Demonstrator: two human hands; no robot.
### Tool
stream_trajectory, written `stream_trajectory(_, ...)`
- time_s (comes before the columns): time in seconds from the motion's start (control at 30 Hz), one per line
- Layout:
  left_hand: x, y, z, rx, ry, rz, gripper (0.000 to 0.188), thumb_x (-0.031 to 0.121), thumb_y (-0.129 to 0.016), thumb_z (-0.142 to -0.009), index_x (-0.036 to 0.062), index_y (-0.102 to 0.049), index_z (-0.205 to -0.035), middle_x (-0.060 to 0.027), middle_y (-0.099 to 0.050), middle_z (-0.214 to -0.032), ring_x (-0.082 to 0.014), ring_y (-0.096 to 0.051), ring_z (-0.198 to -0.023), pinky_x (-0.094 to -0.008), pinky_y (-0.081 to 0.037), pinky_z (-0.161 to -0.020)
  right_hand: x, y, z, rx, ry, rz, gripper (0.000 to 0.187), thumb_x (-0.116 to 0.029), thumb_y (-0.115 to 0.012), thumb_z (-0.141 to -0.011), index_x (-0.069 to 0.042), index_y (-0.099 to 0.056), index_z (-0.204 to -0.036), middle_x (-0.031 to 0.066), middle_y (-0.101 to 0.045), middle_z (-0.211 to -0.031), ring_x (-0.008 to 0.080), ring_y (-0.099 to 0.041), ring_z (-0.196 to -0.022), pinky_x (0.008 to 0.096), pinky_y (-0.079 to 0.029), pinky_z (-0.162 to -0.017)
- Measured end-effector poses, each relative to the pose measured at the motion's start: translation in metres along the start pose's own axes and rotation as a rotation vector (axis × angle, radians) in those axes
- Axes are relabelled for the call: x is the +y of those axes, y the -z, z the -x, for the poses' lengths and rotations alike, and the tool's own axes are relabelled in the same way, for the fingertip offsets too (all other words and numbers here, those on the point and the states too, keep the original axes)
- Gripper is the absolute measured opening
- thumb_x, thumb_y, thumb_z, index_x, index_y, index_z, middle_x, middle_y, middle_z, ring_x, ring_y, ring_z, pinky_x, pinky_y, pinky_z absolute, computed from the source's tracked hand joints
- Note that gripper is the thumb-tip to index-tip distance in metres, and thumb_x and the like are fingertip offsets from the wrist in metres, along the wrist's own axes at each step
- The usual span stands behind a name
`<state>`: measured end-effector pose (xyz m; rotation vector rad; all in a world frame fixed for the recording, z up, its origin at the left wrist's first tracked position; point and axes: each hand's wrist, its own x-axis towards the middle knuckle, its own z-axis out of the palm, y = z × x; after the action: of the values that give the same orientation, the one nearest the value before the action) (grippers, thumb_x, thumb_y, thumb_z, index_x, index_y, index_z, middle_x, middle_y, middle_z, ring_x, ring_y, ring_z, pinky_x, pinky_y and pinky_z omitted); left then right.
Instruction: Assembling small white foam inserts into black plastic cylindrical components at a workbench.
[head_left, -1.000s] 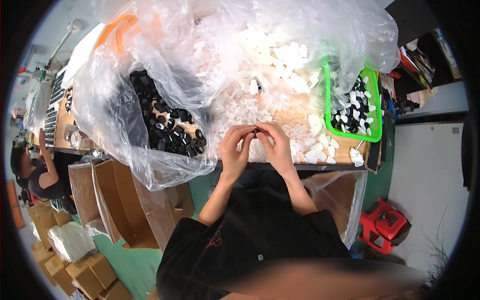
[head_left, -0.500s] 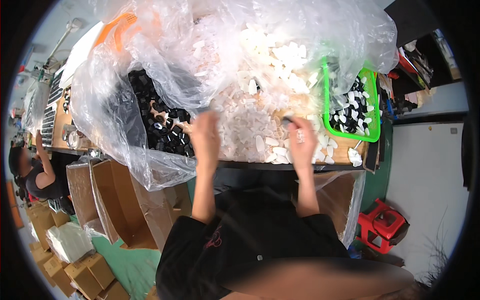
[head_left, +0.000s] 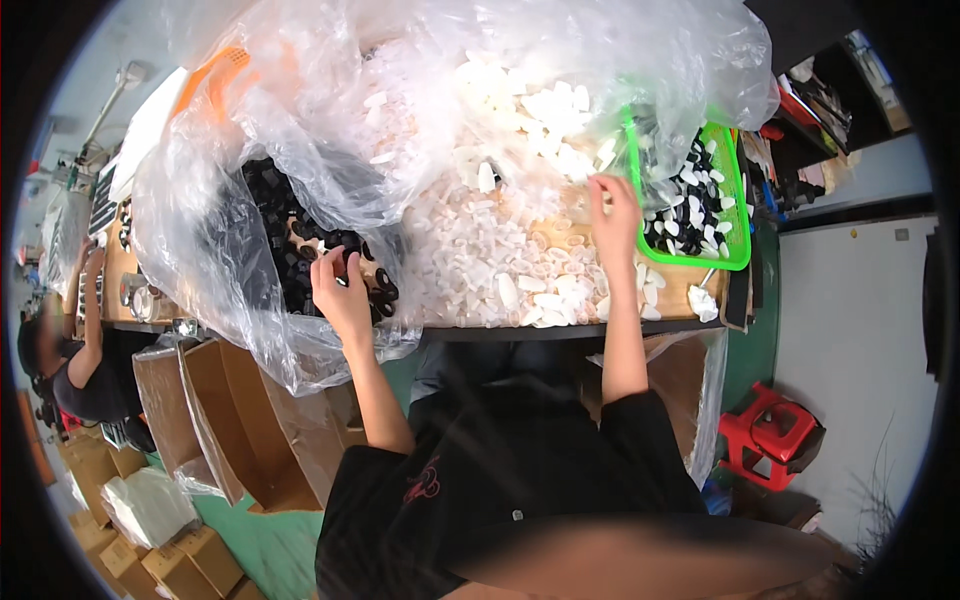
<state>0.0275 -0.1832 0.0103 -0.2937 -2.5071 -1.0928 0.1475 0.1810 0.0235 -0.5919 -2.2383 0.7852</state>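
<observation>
My left hand (head_left: 343, 298) reaches over a heap of small black plastic pieces (head_left: 285, 235) at the left. Its fingers are bent toward each other at the heap; what sits between the tips is too small to make out. My right hand (head_left: 616, 218) hovers above the pale pieces, just left of the green basket (head_left: 742, 262). Thumb and fingers meet in a pinch there, their contents unclear. Between the hands spreads a heap of small translucent pieces (head_left: 460, 250), with white oval pieces (head_left: 555, 115) farther back. Black and white pieces (head_left: 700, 205) lie mixed inside the basket.
Clear plastic sheeting (head_left: 190, 220) surrounds the black heap and drapes over the table's front edge. An orange basket (head_left: 212, 75) stands back left. Below are an open cardboard box (head_left: 240, 420) and a red stool (head_left: 770, 435). Another person (head_left: 85, 375) works at far left.
My left hand has moved left, onto the black heap. My right hand has moved up and away from the table's front edge; the dark piece at its fingertips no longer shows.
</observation>
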Motion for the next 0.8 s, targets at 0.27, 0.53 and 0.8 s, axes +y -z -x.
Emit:
stream_trajectory(0.27, 0.077, -0.014, 0.017, -0.44, 0.329, 1.143, 0.03, 0.007, -0.055, -0.099, -0.0041, -0.057, -0.127, -0.0101, -0.065, -0.108, -0.0181, -0.064, -0.097, -0.0332, -0.056, -0.084, 0.017, -0.057, -0.028, 0.094, 0.019, 0.313, 0.013, -0.013, -0.068, -0.087, -0.002, -0.066, -0.092, 0.0119, -0.061, -0.105, 0.0326, -0.058, -0.096, 0.0421, -0.048, -0.081)
stream_trajectory(0.53, 0.103, -0.039, 0.033, -0.554, 0.573, 1.493, 0.031, 0.005, -0.057, -0.097, -0.002, -0.056, -0.128, -0.0137, -0.065, -0.114, -0.0243, -0.068, -0.099, -0.0317, -0.057, -0.087, -0.086, -0.01, 0.025, -0.084, 0.103, -0.433, 0.01, -0.001, -0.066, -0.087, -0.001, -0.065, -0.096, 0.0089, -0.064, -0.085, 0.0211, -0.064, -0.074, 0.0306, -0.051, -0.066)
stream_trajectory(0.8, 0.119, -0.039, 0.034, -0.605, 0.489, 1.455, 0.027, 0.003, -0.058, -0.097, -0.003, -0.061, -0.123, -0.0081, -0.06, -0.117, -0.0174, -0.064, -0.101, -0.0323, -0.056, -0.089, -0.121, 0.005, 0.046, -0.19, 0.248, -0.456, 0.016, 0.003, -0.069, -0.083, -0.004, -0.069, -0.097, 0.006, -0.064, -0.088, 0.0136, -0.058, -0.065, 0.0253, -0.048, -0.058)
